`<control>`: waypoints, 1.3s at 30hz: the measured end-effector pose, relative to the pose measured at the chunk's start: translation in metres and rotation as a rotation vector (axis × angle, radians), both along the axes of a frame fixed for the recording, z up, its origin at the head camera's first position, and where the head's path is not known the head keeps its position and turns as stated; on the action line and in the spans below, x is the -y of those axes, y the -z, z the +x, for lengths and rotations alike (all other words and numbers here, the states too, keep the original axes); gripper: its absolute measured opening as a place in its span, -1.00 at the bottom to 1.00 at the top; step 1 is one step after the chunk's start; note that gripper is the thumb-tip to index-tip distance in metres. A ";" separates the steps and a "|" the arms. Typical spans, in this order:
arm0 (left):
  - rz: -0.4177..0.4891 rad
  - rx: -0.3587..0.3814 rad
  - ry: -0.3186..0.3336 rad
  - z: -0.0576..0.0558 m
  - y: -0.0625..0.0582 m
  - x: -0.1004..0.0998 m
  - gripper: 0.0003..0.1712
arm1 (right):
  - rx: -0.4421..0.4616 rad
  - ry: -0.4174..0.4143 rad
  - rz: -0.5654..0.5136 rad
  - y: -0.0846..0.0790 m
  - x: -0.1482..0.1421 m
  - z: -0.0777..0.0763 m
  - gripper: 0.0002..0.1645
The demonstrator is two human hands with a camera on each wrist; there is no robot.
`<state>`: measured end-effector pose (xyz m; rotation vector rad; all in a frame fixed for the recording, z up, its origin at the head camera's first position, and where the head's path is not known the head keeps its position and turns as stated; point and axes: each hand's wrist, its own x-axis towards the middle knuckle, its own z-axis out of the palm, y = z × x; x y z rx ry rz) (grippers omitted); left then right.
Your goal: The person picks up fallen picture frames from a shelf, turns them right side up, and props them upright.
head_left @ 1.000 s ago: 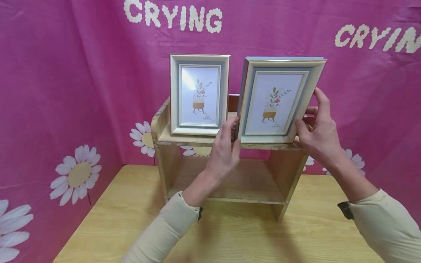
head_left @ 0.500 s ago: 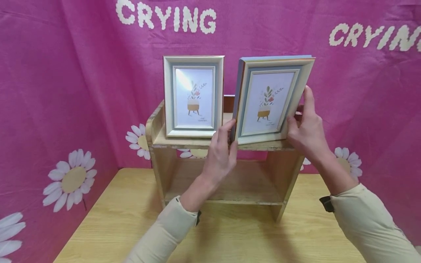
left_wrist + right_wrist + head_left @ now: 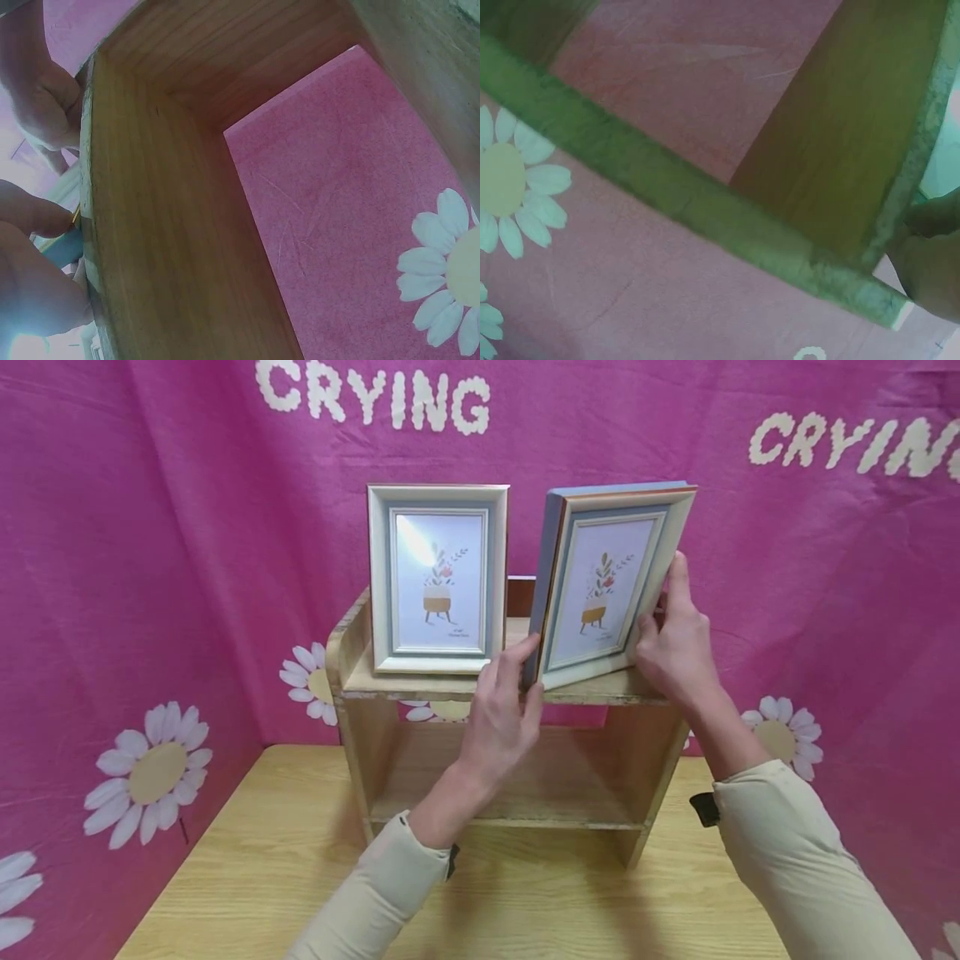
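A cream and blue picture frame (image 3: 603,581) with a potted-plant print stands tilted on the right of a small wooden shelf (image 3: 652,752), its face turned to the right. My left hand (image 3: 498,718) pinches its lower left edge between fingers and thumb. On its right edge my right hand (image 3: 678,647) grips, thumb in front and other fingers partly hidden behind. A matching picture frame (image 3: 381,585) stands upright on the shelf's left side, just beyond my left hand. From below, the left wrist view shows my left hand's fingers (image 3: 37,274) at the blue frame edge.
The wooden shelf rests on a light wooden table (image 3: 555,902) and has a lower board (image 3: 525,768) under the top one. A pink curtain (image 3: 225,527) with daisies and white letters hangs behind and along the left side.
The right-hand picture frame has turned, its right edge swinging back and left, showing more of its left side. My right hand has moved left with it; my left hand keeps its hold.
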<state>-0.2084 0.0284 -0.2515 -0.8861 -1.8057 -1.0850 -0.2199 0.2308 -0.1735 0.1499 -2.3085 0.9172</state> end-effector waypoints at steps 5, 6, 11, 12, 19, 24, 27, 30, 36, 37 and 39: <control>-0.011 -0.026 -0.025 0.000 0.000 0.000 -0.38 | 0.077 0.045 0.007 0.000 -0.001 -0.007 -0.20; -0.011 -0.030 -0.032 0.000 0.000 0.000 -0.38 | 0.089 0.044 0.006 0.000 -0.001 -0.008 -0.20; -0.012 -0.044 -0.084 0.002 0.001 -0.002 -0.37 | 0.079 -0.021 -0.023 0.002 -0.002 -0.017 -0.20; -0.012 -0.047 -0.095 0.002 0.001 -0.003 -0.38 | 0.067 -0.040 -0.037 0.002 -0.002 -0.018 -0.18; -0.013 -0.084 -0.171 0.001 0.002 -0.009 -0.36 | 0.053 -0.118 -0.107 0.002 0.001 -0.027 -0.08; -0.009 -0.084 -0.193 0.001 0.004 -0.012 -0.33 | 0.052 -0.156 -0.140 0.003 0.001 -0.032 -0.08; -0.007 -0.090 -0.204 0.000 0.004 -0.013 -0.33 | 0.049 -0.193 -0.164 0.003 0.001 -0.036 -0.09; -0.011 -0.106 -0.217 -0.001 0.003 -0.014 -0.34 | 0.042 -0.225 -0.187 0.004 0.000 -0.038 -0.09; -0.014 -0.137 -0.218 -0.002 0.003 -0.017 -0.36 | 0.029 -0.229 -0.175 0.004 -0.002 -0.045 -0.13; -0.010 -0.138 -0.211 -0.003 0.004 -0.017 -0.36 | 0.027 -0.228 -0.170 0.004 -0.001 -0.046 -0.13; 0.007 -0.142 -0.192 -0.004 0.004 -0.016 -0.36 | 0.022 -0.242 -0.174 0.004 0.000 -0.048 -0.14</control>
